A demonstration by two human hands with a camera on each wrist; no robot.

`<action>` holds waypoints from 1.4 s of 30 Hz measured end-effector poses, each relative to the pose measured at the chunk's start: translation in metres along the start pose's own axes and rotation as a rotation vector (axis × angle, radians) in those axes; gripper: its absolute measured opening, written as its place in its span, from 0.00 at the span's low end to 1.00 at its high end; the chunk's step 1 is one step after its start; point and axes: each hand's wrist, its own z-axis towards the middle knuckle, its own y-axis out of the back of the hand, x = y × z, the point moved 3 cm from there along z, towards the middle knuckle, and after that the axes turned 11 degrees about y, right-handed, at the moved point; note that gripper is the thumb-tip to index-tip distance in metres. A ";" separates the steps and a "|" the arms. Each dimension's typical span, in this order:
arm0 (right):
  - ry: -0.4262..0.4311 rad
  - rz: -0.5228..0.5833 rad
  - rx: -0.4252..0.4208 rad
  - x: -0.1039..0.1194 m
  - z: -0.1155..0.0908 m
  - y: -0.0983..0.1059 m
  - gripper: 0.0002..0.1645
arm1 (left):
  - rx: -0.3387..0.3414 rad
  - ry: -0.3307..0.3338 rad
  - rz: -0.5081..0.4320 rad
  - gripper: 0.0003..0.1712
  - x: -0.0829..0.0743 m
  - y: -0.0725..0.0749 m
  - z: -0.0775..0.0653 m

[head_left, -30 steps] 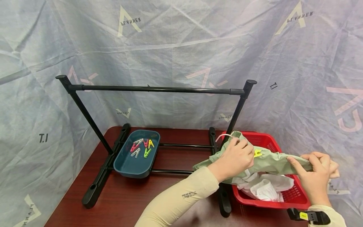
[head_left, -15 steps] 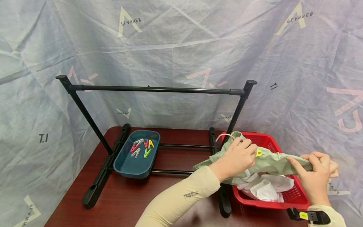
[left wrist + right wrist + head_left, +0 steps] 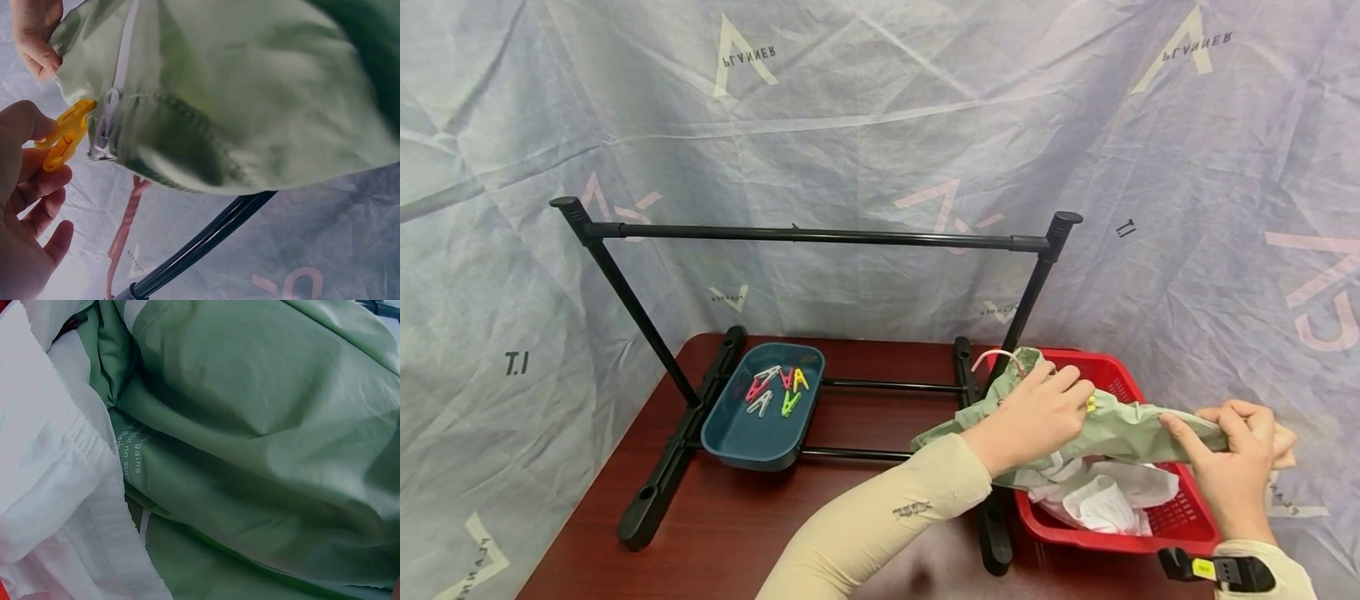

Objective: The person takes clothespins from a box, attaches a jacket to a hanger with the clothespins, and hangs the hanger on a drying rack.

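In the left wrist view, my left hand [image 3: 28,187] pinches a yellow clothespin [image 3: 67,131] between thumb and fingers, its tip at the edge of a light green garment [image 3: 250,112] beside a white zipper [image 3: 115,100]. The same clothespin peeks out past that hand in the head view. Farther right, my right hand [image 3: 1236,458] grips the end of the garment, stretching it sideways above a red basket [image 3: 1120,546]. A pink hanger hook [image 3: 996,354] sticks out of the garment's left part. The right wrist view is filled by green cloth with small printed lettering.
White clothes [image 3: 1105,500] lie in the basket. A black rack [image 3: 820,237] stands on the brown table [image 3: 880,533], its right post close to the garment. Inside the rack's left foot sits a blue tray [image 3: 752,446] with several coloured clothespins [image 3: 790,404]. A grey sheet hangs behind.
My left hand has shifted slightly right along the garment, and less of the yellow clothespin shows past it. The right hand stays in place.
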 end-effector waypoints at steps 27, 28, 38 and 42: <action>0.021 0.030 0.019 0.005 0.003 -0.005 0.13 | 0.012 0.001 0.019 0.22 -0.003 -0.013 0.002; 0.020 0.030 0.014 0.005 0.002 -0.005 0.13 | 0.008 0.007 0.017 0.22 -0.003 -0.013 0.002; 0.034 0.007 0.008 0.003 0.001 -0.005 0.14 | 0.006 0.052 -0.014 0.21 -0.003 -0.016 0.000; 0.037 0.011 0.012 0.003 0.000 -0.005 0.14 | 0.006 0.061 -0.010 0.21 -0.004 -0.017 -0.003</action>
